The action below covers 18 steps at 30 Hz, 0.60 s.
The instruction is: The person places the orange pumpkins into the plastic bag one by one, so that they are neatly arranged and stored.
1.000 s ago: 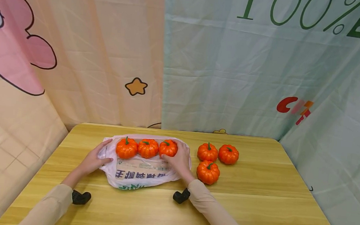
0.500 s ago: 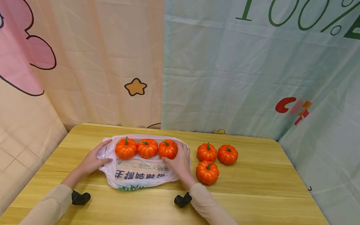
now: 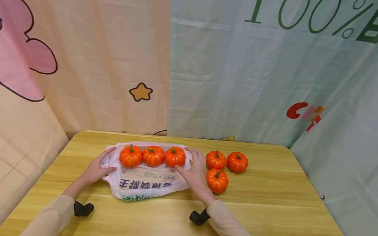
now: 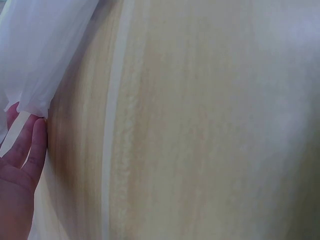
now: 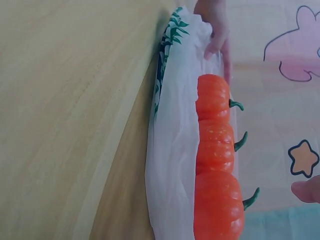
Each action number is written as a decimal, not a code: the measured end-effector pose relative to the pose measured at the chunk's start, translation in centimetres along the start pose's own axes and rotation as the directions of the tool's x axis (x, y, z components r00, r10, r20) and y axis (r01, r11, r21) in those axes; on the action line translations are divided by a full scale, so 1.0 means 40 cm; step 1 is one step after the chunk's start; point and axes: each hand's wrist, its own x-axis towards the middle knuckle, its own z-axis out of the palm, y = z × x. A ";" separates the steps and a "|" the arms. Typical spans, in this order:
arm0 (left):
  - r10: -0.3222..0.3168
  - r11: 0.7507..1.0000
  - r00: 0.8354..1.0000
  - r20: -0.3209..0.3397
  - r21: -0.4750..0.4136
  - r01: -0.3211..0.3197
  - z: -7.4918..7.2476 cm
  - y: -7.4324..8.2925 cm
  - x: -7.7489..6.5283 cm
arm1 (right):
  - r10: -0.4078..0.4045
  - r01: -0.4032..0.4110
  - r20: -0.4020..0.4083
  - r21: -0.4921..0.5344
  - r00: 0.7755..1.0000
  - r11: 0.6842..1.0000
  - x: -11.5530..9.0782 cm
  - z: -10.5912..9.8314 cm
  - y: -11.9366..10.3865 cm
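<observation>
A white plastic bag (image 3: 125, 191) with dark lettering and a green leaf print lies at the table's middle left. Three small orange pumpkins with green stems sit in a row at its back: a left pumpkin (image 3: 131, 156), a middle pumpkin (image 3: 153, 156) and a right pumpkin (image 3: 175, 157). My left hand (image 3: 96, 168) holds the bag's left end, thumb toward its front; in the left wrist view plastic covers some fingertips. My right hand (image 3: 197, 171) is just right of the right pumpkin, thumb and fingers spread, holding nothing. A right fingertip (image 5: 306, 190) shows in the right wrist view.
Three more pumpkins stand grouped right of the bag: a back one (image 3: 216, 160), a far-right one (image 3: 237, 162) and a front one (image 3: 217, 181). My right hand is close beside this group. Printed curtains (image 3: 232, 80) rise behind the wooden table (image 3: 268, 215).
My right hand has let go of the right pumpkin and moved slightly right, its fingers spreading. The pumpkin stays in the row. My left hand keeps its place on the bag.
</observation>
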 end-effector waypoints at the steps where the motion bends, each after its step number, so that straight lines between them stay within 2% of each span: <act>1: -0.002 1.000 1.000 0.001 0.001 0.002 0.000 0.000 0.000 | -0.016 0.016 -0.017 -0.008 1.000 1.000 -0.001 -0.009 0.001; 6: -0.005 1.000 1.000 0.001 0.002 0.005 0.001 -0.002 -0.001 | -0.077 0.075 -0.084 -0.035 0.993 0.997 -0.003 -0.056 0.011; 12: 0.005 1.000 1.000 -0.004 -0.005 -0.005 0.002 0.002 -0.003 | -0.183 0.169 -0.184 -0.089 0.966 0.982 0.007 -0.125 0.036; 14: 0.004 1.000 1.000 -0.007 -0.003 -0.004 0.001 0.004 -0.003 | -0.187 0.171 -0.198 -0.093 0.962 0.981 0.012 -0.147 0.045; 18: -0.002 1.000 1.000 -0.003 -0.005 0.002 0.001 0.006 -0.003 | -0.143 0.129 -0.215 -0.080 0.966 0.988 0.016 -0.190 0.073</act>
